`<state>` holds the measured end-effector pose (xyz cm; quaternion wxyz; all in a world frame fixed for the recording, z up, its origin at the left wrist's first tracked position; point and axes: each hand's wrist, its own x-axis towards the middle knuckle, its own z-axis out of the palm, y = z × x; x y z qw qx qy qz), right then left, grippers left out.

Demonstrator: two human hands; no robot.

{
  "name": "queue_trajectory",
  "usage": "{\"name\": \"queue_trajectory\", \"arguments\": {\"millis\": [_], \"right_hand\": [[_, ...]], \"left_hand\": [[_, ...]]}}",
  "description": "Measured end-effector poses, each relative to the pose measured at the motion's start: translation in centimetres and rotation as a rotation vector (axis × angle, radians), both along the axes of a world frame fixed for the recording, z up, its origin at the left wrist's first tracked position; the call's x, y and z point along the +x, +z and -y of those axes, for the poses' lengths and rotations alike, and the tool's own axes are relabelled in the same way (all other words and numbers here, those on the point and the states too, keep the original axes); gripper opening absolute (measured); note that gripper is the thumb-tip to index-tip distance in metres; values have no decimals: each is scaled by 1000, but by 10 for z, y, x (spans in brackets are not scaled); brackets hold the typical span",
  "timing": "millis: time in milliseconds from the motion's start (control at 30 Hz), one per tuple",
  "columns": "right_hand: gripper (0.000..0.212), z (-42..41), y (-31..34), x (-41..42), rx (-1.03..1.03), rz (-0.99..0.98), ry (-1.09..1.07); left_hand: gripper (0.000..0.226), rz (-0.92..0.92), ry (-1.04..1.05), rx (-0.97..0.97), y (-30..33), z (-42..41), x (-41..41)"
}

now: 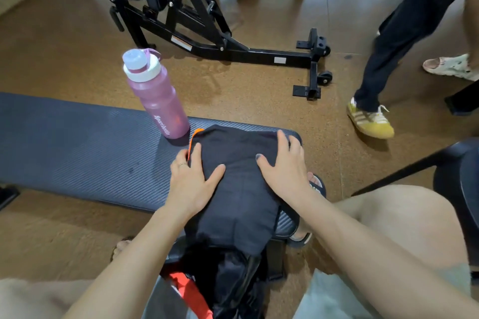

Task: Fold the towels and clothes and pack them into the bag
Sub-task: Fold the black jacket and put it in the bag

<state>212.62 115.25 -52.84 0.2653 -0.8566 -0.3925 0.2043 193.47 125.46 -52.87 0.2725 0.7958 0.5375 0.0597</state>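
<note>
Open bag (228, 290) below wrists. Left hand (193, 181), right hand (283, 166) flat (gripping nothing), pressing black garment (238, 189). Hanging edge could slide off, undoing fold.

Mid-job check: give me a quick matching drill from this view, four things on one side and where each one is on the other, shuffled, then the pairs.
Things:
1. pink bottle
2. black garment
3. left hand
4. right hand

Places:
A. flat on the garment's right side
B. standing upright on the bench, beyond the garment's left corner
C. flat on the garment's left edge, by the orange trim
D. lying across the bench end, its near end hanging over the edge

Pairs: 1-B, 2-D, 3-C, 4-A
</note>
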Motion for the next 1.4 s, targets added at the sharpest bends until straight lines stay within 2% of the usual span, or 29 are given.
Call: {"name": "queue_trajectory", "arguments": {"millis": [100, 167, 267, 333, 400, 433, 500, 567, 733, 900, 1000, 1067, 1133, 1233, 1333, 1400], "right_hand": [[86, 10, 15, -10, -10, -95, -82], [91, 15, 19, -17, -11, -279, -147], [92, 21, 20, -25, 18, -501, -238], [87, 21, 23, -27, 10, -557, -276], [81, 20, 26, -27, 12, -561, -285], [82, 19, 28, -27, 24, -549, -281], [84, 19, 35, -29, 43, -482, -261], [86, 19, 43, -35, 55, -401, -210], [94, 21, 64, -71, 123, -167, 63], [104, 25, 68, -119, 58, -114, 439], [107, 22, 66, -123, 18, -182, 453], [108, 21, 67, -126, 3, -220, 457], [106, 21, 69, -129, -12, -285, 462], [94, 19, 73, -130, -9, -544, 393], [98, 18, 68, -129, 189, -851, 152], [85, 19, 66, -123, 283, -949, -34]], "left_hand": [[88, 129, 188, -111, 12, 7, 1], [84, 169, 273, -260, 22, 8, 0], [78, 107, 301, -359, 31, 9, -6], [81, 57, 307, -381, 35, 8, -10], [84, 50, 332, -421, 39, 7, -15], [78, 99, 348, -473, 40, 7, -17], [52, 253, 353, -663, 41, 12, -21], [40, 313, 310, -780, 41, 19, -26], [21, 417, 267, -753, 45, 31, -22], [21, 555, 219, -785, 64, 43, -19], [20, 670, 300, -987, 69, 44, -33], [29, 759, 305, -1075, 71, 43, -40], [37, 752, 277, -1059, 74, 44, -42], [37, 701, 268, -965, 77, 48, -38], [27, 692, 275, -861, 71, 50, -41], [26, 738, 300, -873, 70, 52, -44]]}}
